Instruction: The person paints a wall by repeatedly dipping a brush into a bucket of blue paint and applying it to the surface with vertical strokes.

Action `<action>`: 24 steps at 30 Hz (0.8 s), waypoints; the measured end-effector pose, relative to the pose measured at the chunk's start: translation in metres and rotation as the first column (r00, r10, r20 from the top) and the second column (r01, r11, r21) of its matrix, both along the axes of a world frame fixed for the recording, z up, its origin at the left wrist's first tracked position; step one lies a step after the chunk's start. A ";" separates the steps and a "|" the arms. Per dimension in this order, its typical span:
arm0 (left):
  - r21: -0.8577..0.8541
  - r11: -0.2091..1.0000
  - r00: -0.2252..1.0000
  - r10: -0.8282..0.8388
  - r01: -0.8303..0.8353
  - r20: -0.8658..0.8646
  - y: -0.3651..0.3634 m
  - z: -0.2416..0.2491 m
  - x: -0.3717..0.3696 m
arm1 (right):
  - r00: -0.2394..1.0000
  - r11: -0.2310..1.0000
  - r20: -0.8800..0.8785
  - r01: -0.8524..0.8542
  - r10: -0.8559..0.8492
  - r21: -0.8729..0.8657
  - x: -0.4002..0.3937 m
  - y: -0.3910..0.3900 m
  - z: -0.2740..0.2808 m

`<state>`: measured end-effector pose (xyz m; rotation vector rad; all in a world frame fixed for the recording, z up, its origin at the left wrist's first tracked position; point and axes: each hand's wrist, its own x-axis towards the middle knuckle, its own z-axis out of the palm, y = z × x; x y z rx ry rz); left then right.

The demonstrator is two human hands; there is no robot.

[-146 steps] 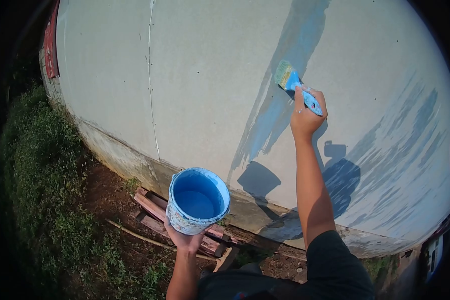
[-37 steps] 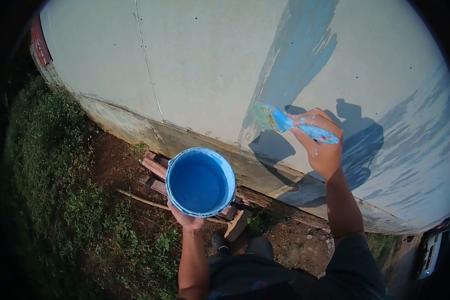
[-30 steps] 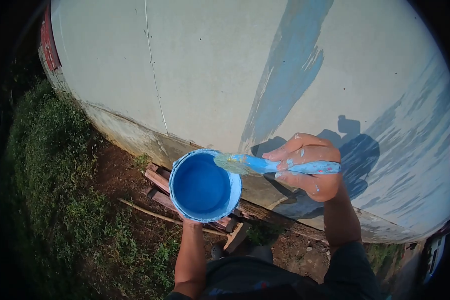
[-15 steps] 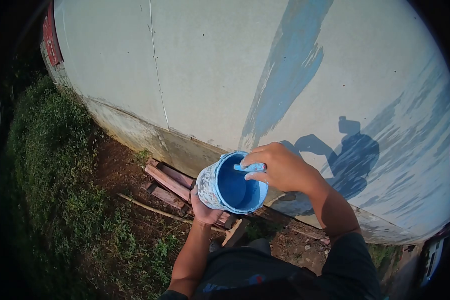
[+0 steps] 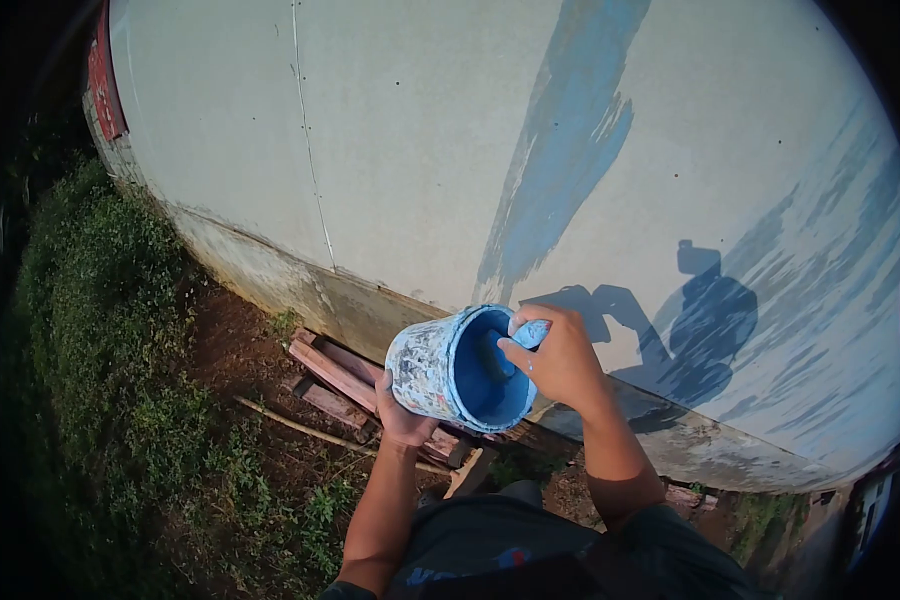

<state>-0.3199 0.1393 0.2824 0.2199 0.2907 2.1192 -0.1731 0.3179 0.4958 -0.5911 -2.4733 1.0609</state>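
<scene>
Hiding most of the left hand (image 5: 402, 412) behind the bucket (image 5: 457, 366), fingers showing only at its 7 o'clock edge. Burying the brush (image 5: 523, 338) bristles inside the bucket, leaving only the handle end at 2 o'clock in the right hand (image 5: 560, 360). Cutting off the wall (image 5: 390, 150) at 12 and 3 o'clock. Blurring the planks (image 5: 335, 375) partly under the bucket. Losing the torso at 6 o'clock.
</scene>
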 end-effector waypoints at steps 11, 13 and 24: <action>-0.098 0.995 0.996 0.021 -0.029 -0.090 0.023 -0.001 0.012 | 0.987 0.989 -0.115 0.120 -0.110 0.086 0.021 0.012 -0.015; -0.089 0.996 0.997 -0.006 0.000 -0.072 0.025 -0.004 0.016 | 0.986 0.986 0.014 0.167 -0.167 0.011 0.030 0.014 -0.009; -0.092 0.991 0.992 -0.086 0.094 0.089 0.039 -0.005 0.023 | 0.951 0.968 -0.295 0.020 -0.097 -0.252 0.086 0.032 -0.029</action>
